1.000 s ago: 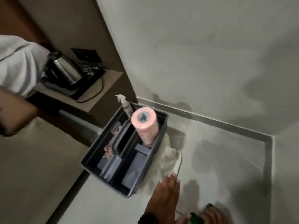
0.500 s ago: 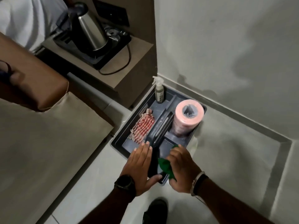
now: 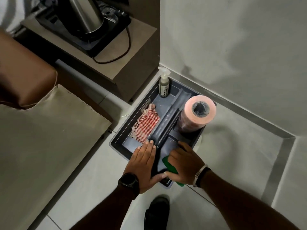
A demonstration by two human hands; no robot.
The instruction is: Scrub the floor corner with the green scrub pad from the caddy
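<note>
A dark grey caddy (image 3: 119,143) sits on the pale floor against the wall. My right hand (image 3: 184,161) is closed around the green scrub pad (image 3: 167,162) over the caddy's near right compartment; most of the pad is hidden under my fingers. My left hand (image 3: 142,165) lies flat with fingers spread on the caddy's near rim, beside the centre handle (image 3: 166,123), its thumb reaching under the right hand. The floor corner (image 3: 289,138) lies to the right, where the grey skirting turns.
The caddy holds a red checked cloth (image 3: 145,125), a spray bottle (image 3: 163,83) and a pink roll (image 3: 197,113). A low shelf (image 3: 106,52) carries a kettle (image 3: 84,14) and its cord. A beige covered seat (image 3: 41,130) fills the left. My shoe (image 3: 157,211) stands below.
One second ago the view was farther back with my hands low by the floor. Both hands have since come onto the caddy's near end, the right holding the green pad; the camera moved closer.
</note>
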